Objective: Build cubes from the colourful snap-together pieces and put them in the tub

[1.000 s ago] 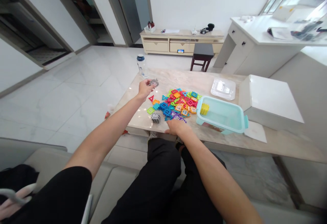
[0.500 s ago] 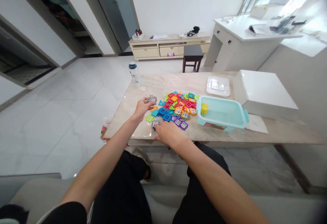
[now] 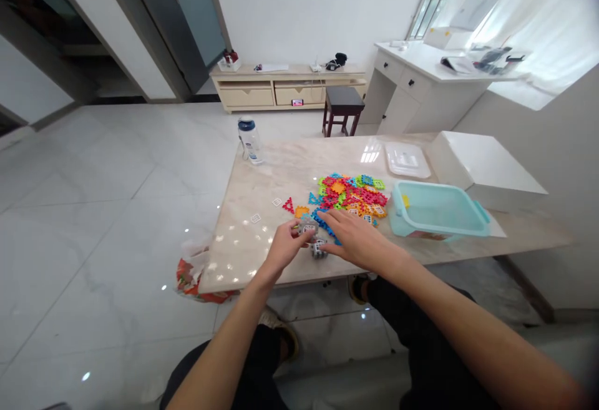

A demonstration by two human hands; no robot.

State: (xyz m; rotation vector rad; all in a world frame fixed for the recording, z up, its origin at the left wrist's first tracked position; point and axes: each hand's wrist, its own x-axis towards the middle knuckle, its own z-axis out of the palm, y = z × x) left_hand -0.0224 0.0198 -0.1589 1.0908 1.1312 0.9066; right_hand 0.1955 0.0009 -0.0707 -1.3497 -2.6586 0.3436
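A heap of small colourful interlocking plastic tiles (image 3: 350,196) lies on a marble table (image 3: 262,210). My left hand (image 3: 286,246) is closed on a grey tile piece (image 3: 306,228) near the table's front edge. My right hand (image 3: 358,243) lies beside it, fingers reaching over a second grey piece (image 3: 319,249) on the tabletop and touching it. Both hands meet just in front of the heap. A red triangle tile (image 3: 288,205) and two small white tiles (image 3: 256,218) lie loose to the left.
A turquoise plastic tub (image 3: 437,216) stands right of the heap, its clear lid (image 3: 406,160) behind it. A white box (image 3: 482,170) sits at the right end, a water bottle (image 3: 249,140) at the far left corner. A stool (image 3: 342,109) and low cabinet stand beyond.
My left hand came down from the far left with its grey piece to the front edge. My right hand shifted over the second grey piece. The view swung left.
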